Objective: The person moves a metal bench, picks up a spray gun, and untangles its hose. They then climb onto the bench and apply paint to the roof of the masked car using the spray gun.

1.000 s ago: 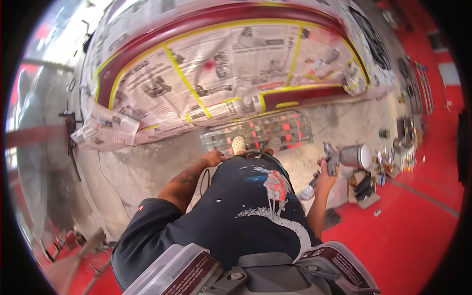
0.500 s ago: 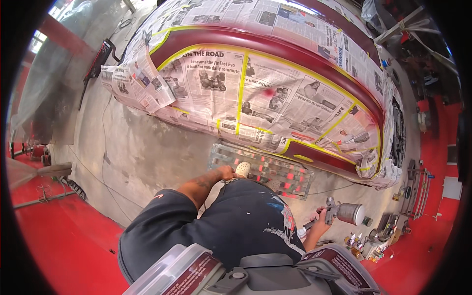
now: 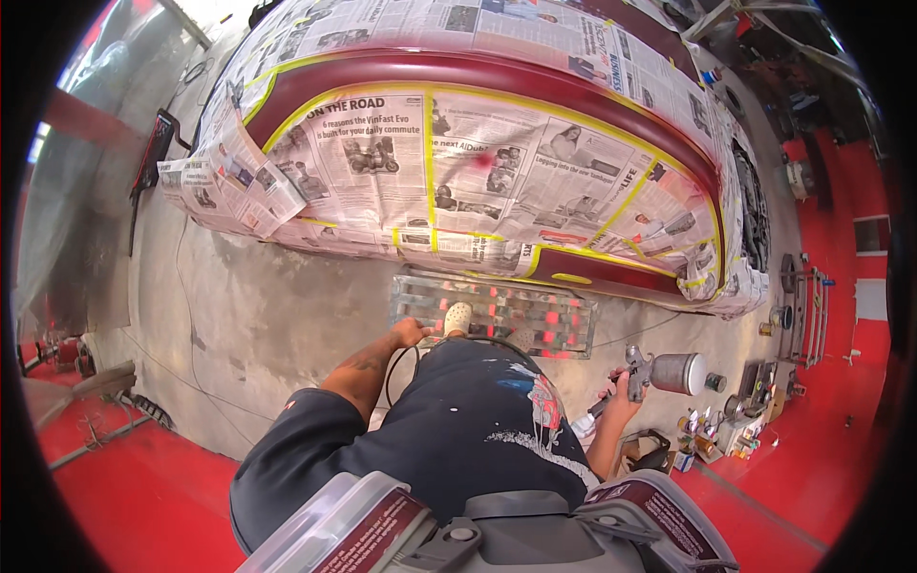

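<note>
My right hand is closed round the grip of a metal spray gun, whose silver cup points to the right. My left hand is closed on a thin black hose that loops beside my leg and runs across my front. Ahead stands a car body masked with newspaper and yellow tape. A glossy maroon panel curves over the paper, and a lower maroon strip shows near the right end. Neither hand touches the car.
A low platform of woven strips lies before the car, with my cream clog on it. Cans and bottles crowd the floor at right, near a metal rack. Cables cross the concrete at left; plastic sheeting hangs there.
The view has shifted, so the car and platform sit further left and higher. More of the hose by my left hand shows. The spray gun stays in my right hand.
</note>
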`<move>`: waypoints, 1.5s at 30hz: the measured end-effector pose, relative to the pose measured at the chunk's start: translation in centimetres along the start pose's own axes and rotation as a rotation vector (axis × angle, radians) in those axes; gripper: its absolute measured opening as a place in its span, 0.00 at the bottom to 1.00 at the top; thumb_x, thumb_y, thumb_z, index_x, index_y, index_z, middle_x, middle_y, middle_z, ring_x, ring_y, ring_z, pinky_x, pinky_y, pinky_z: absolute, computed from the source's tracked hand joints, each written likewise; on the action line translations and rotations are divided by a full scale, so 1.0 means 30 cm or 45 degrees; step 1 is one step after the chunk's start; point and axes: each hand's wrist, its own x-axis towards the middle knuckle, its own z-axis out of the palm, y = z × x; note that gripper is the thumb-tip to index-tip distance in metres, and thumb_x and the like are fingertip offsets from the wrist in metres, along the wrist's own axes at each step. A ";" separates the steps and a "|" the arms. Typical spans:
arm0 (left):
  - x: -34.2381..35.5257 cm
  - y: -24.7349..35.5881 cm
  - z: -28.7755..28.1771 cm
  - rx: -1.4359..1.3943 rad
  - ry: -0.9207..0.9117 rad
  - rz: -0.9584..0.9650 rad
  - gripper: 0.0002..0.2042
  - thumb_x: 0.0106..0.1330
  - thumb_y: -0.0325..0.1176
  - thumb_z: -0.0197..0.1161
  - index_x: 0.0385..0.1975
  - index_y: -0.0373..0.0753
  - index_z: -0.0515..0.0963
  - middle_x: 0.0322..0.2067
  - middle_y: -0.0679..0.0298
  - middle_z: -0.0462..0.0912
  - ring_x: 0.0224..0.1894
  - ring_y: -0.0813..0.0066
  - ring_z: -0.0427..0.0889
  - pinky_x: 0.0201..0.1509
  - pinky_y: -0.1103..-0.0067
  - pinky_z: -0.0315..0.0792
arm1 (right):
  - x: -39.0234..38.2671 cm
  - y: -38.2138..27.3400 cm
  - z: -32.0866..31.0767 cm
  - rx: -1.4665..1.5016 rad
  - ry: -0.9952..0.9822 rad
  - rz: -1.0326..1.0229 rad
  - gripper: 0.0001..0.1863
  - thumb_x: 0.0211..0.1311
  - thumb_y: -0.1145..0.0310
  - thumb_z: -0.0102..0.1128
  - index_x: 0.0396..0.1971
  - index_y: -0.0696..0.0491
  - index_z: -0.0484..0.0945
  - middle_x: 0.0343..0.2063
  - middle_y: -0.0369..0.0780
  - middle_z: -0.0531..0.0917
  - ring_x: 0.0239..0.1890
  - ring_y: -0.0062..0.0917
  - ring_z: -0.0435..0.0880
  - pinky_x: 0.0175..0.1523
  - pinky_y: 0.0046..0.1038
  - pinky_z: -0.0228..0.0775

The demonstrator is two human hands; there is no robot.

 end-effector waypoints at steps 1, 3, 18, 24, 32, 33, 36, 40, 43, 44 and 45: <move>0.003 -0.005 0.000 0.025 -0.015 -0.007 0.27 0.64 0.56 0.52 0.44 0.34 0.80 0.42 0.46 0.81 0.48 0.52 0.78 0.54 0.66 0.69 | -0.004 0.004 -0.006 -0.010 0.026 -0.017 0.15 0.62 0.69 0.57 0.47 0.54 0.70 0.34 0.37 0.81 0.33 0.19 0.79 0.19 0.19 0.69; 0.004 -0.007 -0.001 0.065 -0.041 -0.007 0.28 0.64 0.56 0.52 0.44 0.34 0.79 0.42 0.46 0.81 0.48 0.52 0.78 0.53 0.66 0.69 | -0.012 0.003 -0.008 0.002 0.048 -0.014 0.15 0.62 0.69 0.57 0.47 0.54 0.70 0.34 0.37 0.81 0.33 0.19 0.79 0.19 0.19 0.69; 0.088 0.029 -0.027 0.159 -0.043 0.100 0.26 0.65 0.55 0.52 0.41 0.34 0.81 0.36 0.50 0.83 0.41 0.56 0.80 0.48 0.67 0.70 | -0.050 0.054 -0.089 0.062 0.223 0.013 0.16 0.60 0.75 0.56 0.48 0.53 0.68 0.33 0.37 0.79 0.32 0.18 0.79 0.18 0.19 0.70; 0.057 0.063 -0.058 0.116 -0.040 0.090 0.25 0.64 0.53 0.54 0.41 0.33 0.80 0.34 0.52 0.83 0.39 0.60 0.81 0.46 0.69 0.72 | -0.054 0.064 -0.104 0.082 0.269 0.044 0.16 0.59 0.76 0.56 0.47 0.54 0.68 0.33 0.37 0.79 0.32 0.19 0.79 0.19 0.20 0.71; 0.115 -0.003 -0.039 0.090 -0.032 0.209 0.24 0.64 0.52 0.56 0.36 0.31 0.81 0.28 0.55 0.83 0.31 0.70 0.80 0.40 0.73 0.72 | -0.060 0.029 -0.085 0.154 0.332 0.077 0.14 0.59 0.76 0.57 0.45 0.53 0.69 0.33 0.36 0.78 0.32 0.19 0.80 0.23 0.22 0.75; 0.117 -0.009 -0.037 0.100 -0.042 0.217 0.24 0.64 0.52 0.56 0.36 0.31 0.81 0.28 0.55 0.83 0.31 0.70 0.80 0.40 0.73 0.72 | -0.061 0.024 -0.081 0.153 0.322 0.076 0.14 0.59 0.76 0.57 0.45 0.53 0.69 0.33 0.36 0.78 0.32 0.19 0.80 0.23 0.21 0.75; 0.103 0.004 -0.046 0.069 -0.046 0.183 0.24 0.64 0.52 0.56 0.33 0.30 0.81 0.26 0.58 0.82 0.30 0.71 0.78 0.38 0.74 0.72 | -0.056 0.022 -0.087 0.132 0.330 0.097 0.13 0.58 0.76 0.57 0.44 0.53 0.70 0.33 0.36 0.78 0.31 0.18 0.80 0.22 0.21 0.74; 0.099 0.021 -0.060 0.114 -0.100 0.121 0.24 0.64 0.52 0.55 0.36 0.32 0.81 0.32 0.54 0.83 0.37 0.64 0.80 0.45 0.71 0.71 | -0.058 0.022 -0.093 0.150 0.341 0.083 0.14 0.57 0.77 0.57 0.43 0.53 0.70 0.32 0.36 0.78 0.31 0.18 0.80 0.20 0.20 0.72; 0.093 0.027 -0.065 0.114 -0.114 0.073 0.24 0.64 0.53 0.54 0.39 0.34 0.81 0.36 0.50 0.83 0.43 0.58 0.81 0.49 0.69 0.70 | -0.056 0.023 -0.094 0.171 0.348 0.071 0.14 0.57 0.77 0.57 0.43 0.53 0.70 0.32 0.36 0.78 0.31 0.18 0.80 0.19 0.20 0.71; 0.092 0.031 -0.067 0.116 -0.099 0.067 0.24 0.64 0.53 0.54 0.38 0.34 0.81 0.35 0.51 0.83 0.41 0.59 0.82 0.48 0.69 0.71 | -0.057 0.020 -0.095 0.174 0.354 0.065 0.14 0.57 0.77 0.57 0.43 0.53 0.70 0.32 0.36 0.78 0.31 0.18 0.80 0.19 0.19 0.71; 0.096 0.029 -0.069 0.126 -0.104 0.069 0.24 0.64 0.53 0.54 0.38 0.34 0.81 0.35 0.51 0.83 0.41 0.59 0.82 0.48 0.69 0.71 | -0.058 0.017 -0.096 0.178 0.363 0.068 0.14 0.57 0.77 0.57 0.43 0.53 0.70 0.32 0.36 0.78 0.31 0.18 0.80 0.19 0.19 0.71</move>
